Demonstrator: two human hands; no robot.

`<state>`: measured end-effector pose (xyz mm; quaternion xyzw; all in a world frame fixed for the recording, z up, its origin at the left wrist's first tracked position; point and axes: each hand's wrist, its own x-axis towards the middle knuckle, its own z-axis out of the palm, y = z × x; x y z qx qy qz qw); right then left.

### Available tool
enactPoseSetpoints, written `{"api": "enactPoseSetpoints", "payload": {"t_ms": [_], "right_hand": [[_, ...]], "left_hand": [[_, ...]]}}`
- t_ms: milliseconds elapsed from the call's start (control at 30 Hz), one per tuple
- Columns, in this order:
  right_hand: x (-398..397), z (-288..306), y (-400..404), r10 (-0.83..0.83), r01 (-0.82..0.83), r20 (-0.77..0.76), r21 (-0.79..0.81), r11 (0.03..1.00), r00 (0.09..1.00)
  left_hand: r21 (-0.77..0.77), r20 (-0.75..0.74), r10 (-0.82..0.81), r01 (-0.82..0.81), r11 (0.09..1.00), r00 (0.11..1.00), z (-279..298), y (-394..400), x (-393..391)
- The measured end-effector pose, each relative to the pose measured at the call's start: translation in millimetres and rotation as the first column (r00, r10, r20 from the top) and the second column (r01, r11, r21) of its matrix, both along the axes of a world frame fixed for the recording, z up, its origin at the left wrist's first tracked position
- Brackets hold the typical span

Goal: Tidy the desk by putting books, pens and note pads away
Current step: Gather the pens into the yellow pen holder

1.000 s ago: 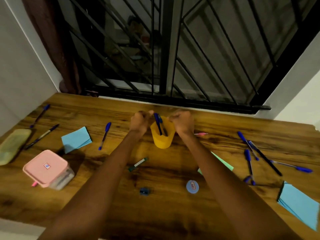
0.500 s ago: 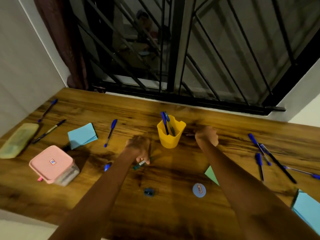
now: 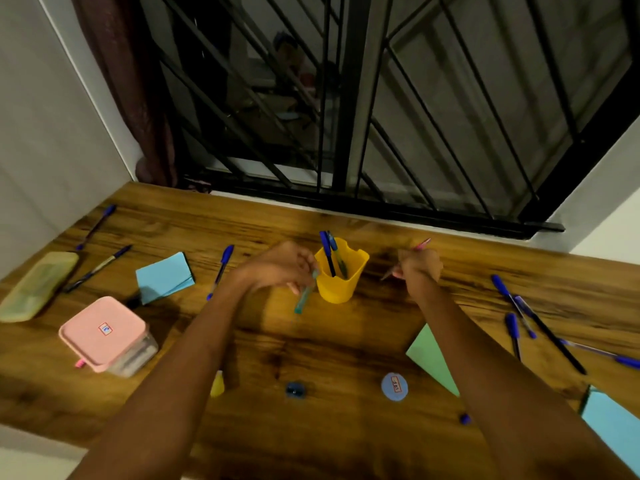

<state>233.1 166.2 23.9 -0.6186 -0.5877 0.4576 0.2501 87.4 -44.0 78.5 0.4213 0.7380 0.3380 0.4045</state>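
Observation:
A yellow pen cup point(image 3: 341, 271) stands mid-desk with two pens in it. My left hand point(image 3: 280, 266) grips a teal pen point(image 3: 304, 296) just left of the cup, the pen hanging down. My right hand point(image 3: 419, 266) grips a pink pen point(image 3: 423, 243) right of the cup. Loose blue pens lie at the left point(image 3: 221, 270), far left point(image 3: 98, 223) and right point(image 3: 512, 304). A blue note pad point(image 3: 164, 277) lies left, a green one point(image 3: 434, 358) under my right forearm, another blue one point(image 3: 613, 424) at the right edge.
A pink-lidded box point(image 3: 104, 334) and a yellow-green pencil pouch point(image 3: 38, 285) sit at the left. A round blue eraser point(image 3: 394, 386), a small blue sharpener point(image 3: 294, 389) and a yellow bit point(image 3: 217, 384) lie near the front. A barred window runs behind the wooden desk point(image 3: 311, 348).
My left hand picked the teal pen off the desk and raised it beside the cup. My right hand lifted the pink pen off the desk, right of the cup.

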Motion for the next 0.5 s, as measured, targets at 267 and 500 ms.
{"api": "enactPoseSetpoints", "payload": {"t_ms": [267,500], "right_hand": [[-24,69,-19,0.312,-0.189,-0.336,0.352,0.917,0.889],[-31,55,-44,0.571,-0.636,0.280,0.342,0.692,0.772]], "left_hand": [[0.339,-0.076,0.270,-0.230,0.912,0.960,19,34,13],[0.160,-0.579,0.400,-0.382,0.910,0.710,-24,52,28]]}}
